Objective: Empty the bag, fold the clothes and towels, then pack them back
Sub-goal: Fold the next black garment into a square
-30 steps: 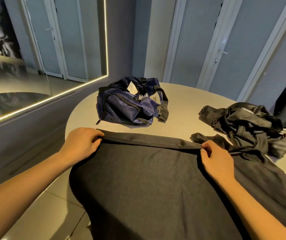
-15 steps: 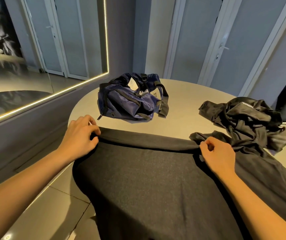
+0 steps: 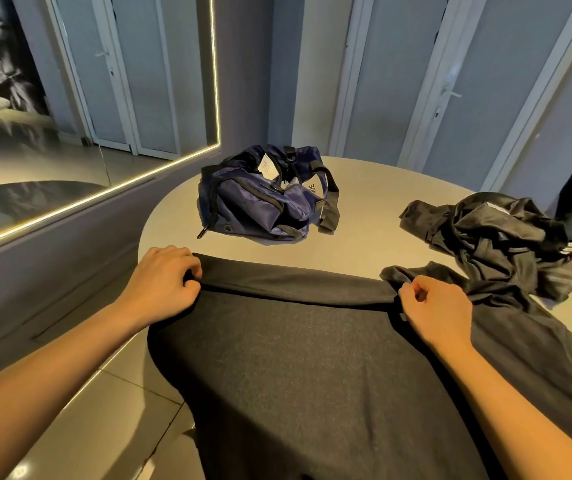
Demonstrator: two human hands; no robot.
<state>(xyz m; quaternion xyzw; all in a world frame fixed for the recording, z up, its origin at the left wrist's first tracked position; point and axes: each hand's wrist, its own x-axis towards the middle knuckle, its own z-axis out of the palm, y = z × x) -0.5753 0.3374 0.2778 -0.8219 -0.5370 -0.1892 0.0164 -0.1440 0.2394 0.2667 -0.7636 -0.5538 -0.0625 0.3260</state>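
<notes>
Dark grey cloth garment (image 3: 295, 358) on pale round table (image 3: 374, 216), far edge gripped by left hand (image 3: 165, 284) and right hand (image 3: 436, 310).

Left hand (image 3: 165, 282), at the dark garment's (image 3: 295, 358) left corner, bare; right hand (image 3: 440, 313), further right on it, bare; both forearms uncovered along visible length.

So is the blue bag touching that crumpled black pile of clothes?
Apart. The head view shows a wide strip of bare table between the blue bag and the crumpled black pile.
</notes>
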